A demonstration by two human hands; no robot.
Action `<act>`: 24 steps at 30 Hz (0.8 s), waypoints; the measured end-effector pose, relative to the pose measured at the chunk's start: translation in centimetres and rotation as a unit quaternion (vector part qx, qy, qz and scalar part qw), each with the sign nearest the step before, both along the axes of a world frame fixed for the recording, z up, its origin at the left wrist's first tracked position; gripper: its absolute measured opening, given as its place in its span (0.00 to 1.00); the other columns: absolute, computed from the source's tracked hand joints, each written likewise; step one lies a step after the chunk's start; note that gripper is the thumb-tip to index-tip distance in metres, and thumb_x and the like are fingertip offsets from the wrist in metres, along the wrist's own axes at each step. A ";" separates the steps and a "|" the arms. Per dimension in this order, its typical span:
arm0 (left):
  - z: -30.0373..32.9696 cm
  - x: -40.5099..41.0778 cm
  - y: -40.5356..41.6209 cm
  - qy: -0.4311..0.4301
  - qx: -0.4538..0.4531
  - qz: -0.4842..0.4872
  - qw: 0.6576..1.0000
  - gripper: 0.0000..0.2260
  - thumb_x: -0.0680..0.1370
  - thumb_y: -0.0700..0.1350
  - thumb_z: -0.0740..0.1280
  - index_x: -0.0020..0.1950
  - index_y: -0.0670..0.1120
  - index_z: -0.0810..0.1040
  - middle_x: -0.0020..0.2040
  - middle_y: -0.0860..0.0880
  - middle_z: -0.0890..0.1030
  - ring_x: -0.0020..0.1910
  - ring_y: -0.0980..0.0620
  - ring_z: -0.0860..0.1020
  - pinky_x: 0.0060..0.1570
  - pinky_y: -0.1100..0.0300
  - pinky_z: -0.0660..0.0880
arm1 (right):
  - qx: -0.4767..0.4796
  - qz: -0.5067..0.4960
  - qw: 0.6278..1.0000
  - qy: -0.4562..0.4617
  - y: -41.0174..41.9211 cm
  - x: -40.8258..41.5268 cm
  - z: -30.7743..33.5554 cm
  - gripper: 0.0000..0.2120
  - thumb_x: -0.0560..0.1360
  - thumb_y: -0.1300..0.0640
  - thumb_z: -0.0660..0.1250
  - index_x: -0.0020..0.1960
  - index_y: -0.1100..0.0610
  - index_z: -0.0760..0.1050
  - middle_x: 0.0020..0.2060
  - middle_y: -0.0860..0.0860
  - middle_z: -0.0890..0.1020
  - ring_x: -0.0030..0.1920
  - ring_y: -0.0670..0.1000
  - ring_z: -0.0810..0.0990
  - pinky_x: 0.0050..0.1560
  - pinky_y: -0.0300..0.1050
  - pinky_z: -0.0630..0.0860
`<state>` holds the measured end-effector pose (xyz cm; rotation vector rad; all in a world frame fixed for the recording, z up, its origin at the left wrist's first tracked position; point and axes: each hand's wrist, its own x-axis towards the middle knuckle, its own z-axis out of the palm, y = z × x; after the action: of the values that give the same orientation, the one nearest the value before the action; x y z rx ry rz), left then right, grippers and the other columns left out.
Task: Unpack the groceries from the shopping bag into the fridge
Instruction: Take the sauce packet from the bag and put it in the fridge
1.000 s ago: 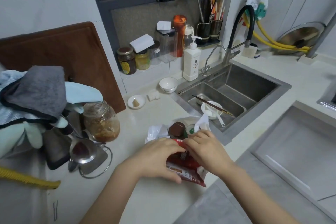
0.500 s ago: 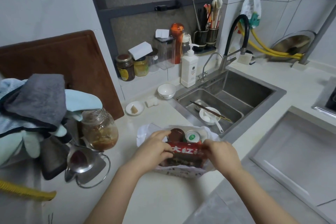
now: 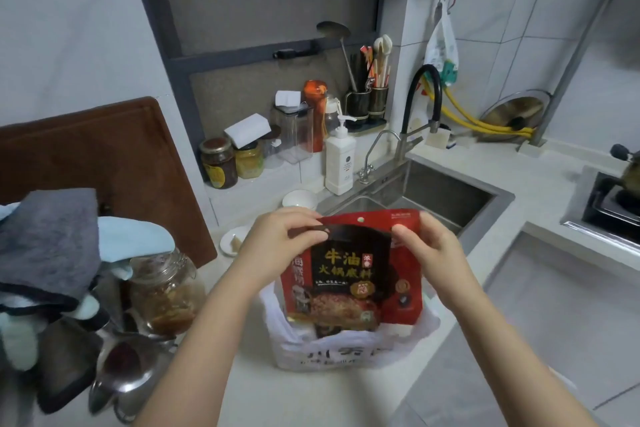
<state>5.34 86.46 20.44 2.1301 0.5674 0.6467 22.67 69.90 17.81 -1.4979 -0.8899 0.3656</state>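
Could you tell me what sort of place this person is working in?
Most likely a home kitchen. A steel sink with a tap is set into the counter, a holder of cooking utensils stands on the ledge, and a stove shows at the right edge.

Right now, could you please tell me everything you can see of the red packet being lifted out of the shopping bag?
The red packet is a flat, glossy pouch that looks like plastic film, with a black panel of yellow characters, a food picture lower down and a small hang hole at the top. It is held upright, face to the camera. The left hand and right hand pinch its top corners. Its lower edge is inside the mouth of the white shopping bag on the counter.
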 end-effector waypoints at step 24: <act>8.0 15.4 -8.2 -0.111 -0.043 -0.249 0.961 0.05 0.75 0.45 0.69 0.42 0.55 0.82 0.37 0.58 0.84 0.36 0.60 0.82 0.38 0.67 0.77 | 0.176 -0.330 0.928 0.004 -15.7 5.7 7.1 0.05 0.79 0.60 0.60 0.50 0.53 0.73 0.43 0.51 0.82 0.37 0.43 0.82 0.35 0.36 0.79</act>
<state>20.72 78.26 28.43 1.9736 -0.0699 0.5495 28.32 54.20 24.87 -1.3615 -0.3716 -0.2735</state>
